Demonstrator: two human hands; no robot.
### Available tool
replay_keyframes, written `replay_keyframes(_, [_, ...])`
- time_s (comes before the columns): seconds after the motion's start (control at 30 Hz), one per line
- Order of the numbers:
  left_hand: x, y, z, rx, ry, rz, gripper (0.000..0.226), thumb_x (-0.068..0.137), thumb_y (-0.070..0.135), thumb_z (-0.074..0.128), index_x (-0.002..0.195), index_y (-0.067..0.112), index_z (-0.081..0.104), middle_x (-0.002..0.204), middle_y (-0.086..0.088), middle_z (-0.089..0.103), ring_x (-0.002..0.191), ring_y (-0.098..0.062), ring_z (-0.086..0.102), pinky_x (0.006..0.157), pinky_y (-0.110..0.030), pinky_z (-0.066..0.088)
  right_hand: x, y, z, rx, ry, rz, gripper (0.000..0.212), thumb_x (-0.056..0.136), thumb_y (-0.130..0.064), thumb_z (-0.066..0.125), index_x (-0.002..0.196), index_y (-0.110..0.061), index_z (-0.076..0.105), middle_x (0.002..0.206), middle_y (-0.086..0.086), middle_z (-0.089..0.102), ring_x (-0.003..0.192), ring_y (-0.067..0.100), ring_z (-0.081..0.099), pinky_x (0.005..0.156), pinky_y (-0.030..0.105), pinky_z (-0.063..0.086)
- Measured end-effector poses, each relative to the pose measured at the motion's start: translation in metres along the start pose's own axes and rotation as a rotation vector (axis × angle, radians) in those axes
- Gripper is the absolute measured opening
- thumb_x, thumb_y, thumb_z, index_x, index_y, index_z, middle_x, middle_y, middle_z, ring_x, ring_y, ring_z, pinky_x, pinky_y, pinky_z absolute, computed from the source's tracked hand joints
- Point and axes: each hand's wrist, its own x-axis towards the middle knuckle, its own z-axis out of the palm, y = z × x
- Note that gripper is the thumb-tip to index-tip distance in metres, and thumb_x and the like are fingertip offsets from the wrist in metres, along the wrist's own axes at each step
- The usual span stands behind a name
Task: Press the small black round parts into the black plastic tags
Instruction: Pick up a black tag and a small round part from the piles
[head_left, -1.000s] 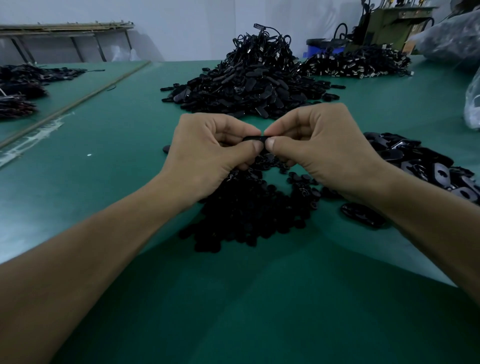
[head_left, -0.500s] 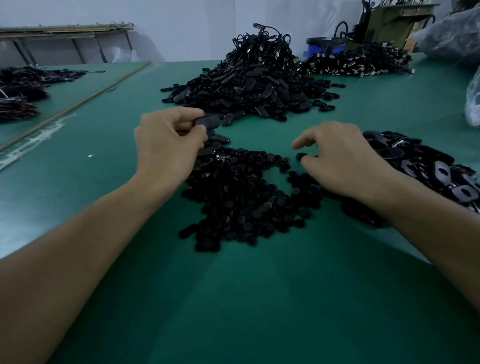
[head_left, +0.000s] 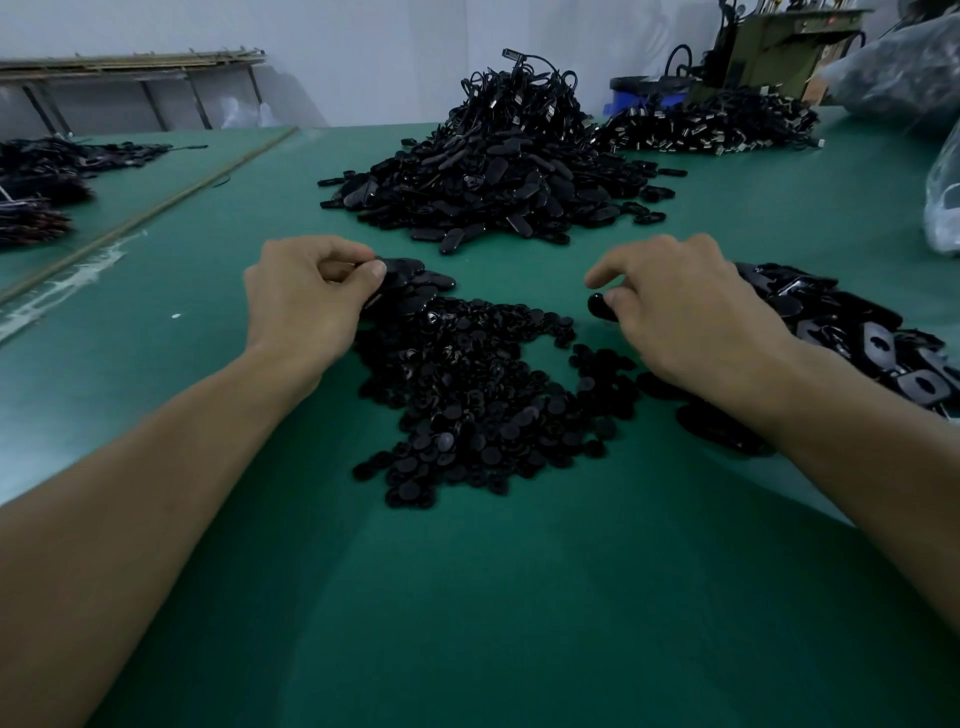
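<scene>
Tag pile (head_left: 852, 332) partly behind right hand (head_left: 691, 322); perhaps a bag (head_left: 943, 208), edge-cropped.

deep green surface (head_left: 467, 597), plain, with pale whitish streak (head_left: 62, 286) near left edge. black round parts (head_left: 467, 405) heaped at centre. black tags (head_left: 493, 176) piled toward far edge. black heap with silvery glints (head_left: 717, 130) near far right corner. at right edge, tags with grey faces and dark keyhole marks (head_left: 883, 343). dull black tag (head_left: 402, 269) in left hand (head_left: 306, 296), glossy black tag (head_left: 600, 307) in right hand (head_left: 691, 322). beyond far edge: blue drum (head_left: 623, 104), olive-green machine (head_left: 779, 47), white wall (head_left: 363, 52).
</scene>
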Motion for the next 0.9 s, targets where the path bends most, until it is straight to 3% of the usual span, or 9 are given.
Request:
replay_keyframes(0.17, [-0.001, 0.001, 0.0, 0.034, -0.033, 0.033, 0.011, 0.09, 0.029, 0.074, 0.082, 0.035, 0.074, 0.058, 0.028, 0.062, 0.062, 0.02, 0.058, 0.055, 0.004, 0.037, 0.0, -0.001, 0.003, 0.199, 0.05, -0.037, 0.029, 0.103, -0.016, 0.047, 0.127, -0.024, 0.062, 0.084, 0.003, 0.066, 0.072, 0.025, 0.068, 0.072, 0.04, 0.059])
replay_keyframes(0.27, [-0.001, -0.001, 0.0, 0.044, -0.061, 0.031, 0.006, 0.09, 0.028, 0.075, 0.086, 0.031, 0.075, 0.057, 0.025, 0.064, 0.059, 0.018, 0.058, 0.053, 0.003, 0.038, 0.001, -0.002, 0.005, 0.298, 0.056, -0.07, 0.031, 0.102, -0.012, 0.051, 0.129, -0.023, 0.062, 0.088, -0.007, 0.065, 0.077, 0.01, 0.065, 0.067, 0.006, 0.049])
replay_keyframes(0.3, [-0.001, 0.0, 0.0, 0.045, -0.069, 0.032, 0.001, 0.09, 0.028, 0.075, 0.09, 0.028, 0.076, 0.058, 0.022, 0.064, 0.058, 0.017, 0.058, 0.052, 0.001, 0.038, 0.001, -0.002, 0.006, 0.326, 0.057, -0.075, 0.031, 0.101, -0.012, 0.053, 0.129, -0.024, 0.062, 0.09, -0.011, 0.063, 0.08, 0.002, 0.062, 0.064, 0.001, 0.044])
replay_keyframes(0.37, [-0.002, 0.001, -0.001, 0.046, -0.075, 0.042, 0.008, 0.09, 0.03, 0.076, 0.096, 0.027, 0.074, 0.056, 0.016, 0.06, 0.051, 0.013, 0.055, 0.054, -0.005, 0.041, 0.002, -0.003, 0.007, 0.398, 0.061, -0.076, 0.033, 0.1, -0.014, 0.055, 0.13, -0.027, 0.06, 0.093, -0.014, 0.061, 0.081, 0.001, 0.062, 0.067, 0.004, 0.043])
replay_keyframes(0.43, [-0.005, 0.005, -0.002, 0.062, -0.068, 0.072, 0.01, 0.089, 0.032, 0.075, 0.098, 0.031, 0.07, 0.055, 0.011, 0.053, 0.045, 0.007, 0.05, 0.055, -0.016, 0.038, 0.003, -0.004, 0.008, 0.493, 0.067, -0.067, 0.033, 0.1, -0.014, 0.056, 0.13, -0.028, 0.061, 0.095, -0.012, 0.063, 0.075, 0.006, 0.068, 0.071, 0.013, 0.051])
replay_keyframes(0.57, [-0.022, 0.026, -0.001, 0.054, -0.084, 0.247, 0.009, 0.091, 0.025, 0.071, 0.086, 0.031, 0.069, 0.052, 0.009, 0.047, 0.044, -0.001, 0.043, 0.053, -0.006, 0.035, 0.003, -0.008, 0.009, 0.747, 0.037, -0.046, 0.019, 0.096, -0.011, 0.063, 0.11, -0.023, 0.069, 0.087, -0.004, 0.074, 0.075, 0.01, 0.073, 0.075, 0.026, 0.059])
replay_keyframes(0.7, [-0.048, 0.05, 0.01, -0.064, -0.206, 0.357, 0.003, 0.088, 0.029, 0.075, 0.091, 0.03, 0.074, 0.071, 0.011, 0.07, 0.061, 0.002, 0.06, 0.062, -0.009, 0.045, 0.002, -0.01, 0.01, 0.903, -0.038, -0.051, 0.011, 0.094, -0.013, 0.066, 0.099, -0.022, 0.067, 0.08, -0.008, 0.077, 0.076, 0.007, 0.073, 0.062, 0.013, 0.05])
replay_keyframes(0.8, [-0.059, 0.055, 0.016, -0.147, -0.344, 0.343, 0.014, 0.087, 0.023, 0.078, 0.099, 0.03, 0.073, 0.082, 0.014, 0.074, 0.077, 0.002, 0.07, 0.072, -0.012, 0.051, 0.001, -0.013, 0.01, 0.949, -0.046, -0.056, 0.007, 0.094, -0.014, 0.067, 0.096, -0.021, 0.067, 0.076, -0.005, 0.076, 0.072, 0.006, 0.072, 0.057, 0.013, 0.048])
replay_keyframes(0.9, [-0.059, 0.056, 0.017, -0.21, -0.361, 0.337, 0.022, 0.087, 0.013, 0.076, 0.097, 0.032, 0.073, 0.085, 0.011, 0.077, 0.08, -0.004, 0.072, 0.077, -0.022, 0.056, 0.001, -0.015, 0.01, 0.975, -0.059, -0.064, 0.007, 0.096, -0.015, 0.065, 0.094, -0.021, 0.065, 0.079, -0.003, 0.077, 0.071, 0.01, 0.072, 0.058, 0.016, 0.049])
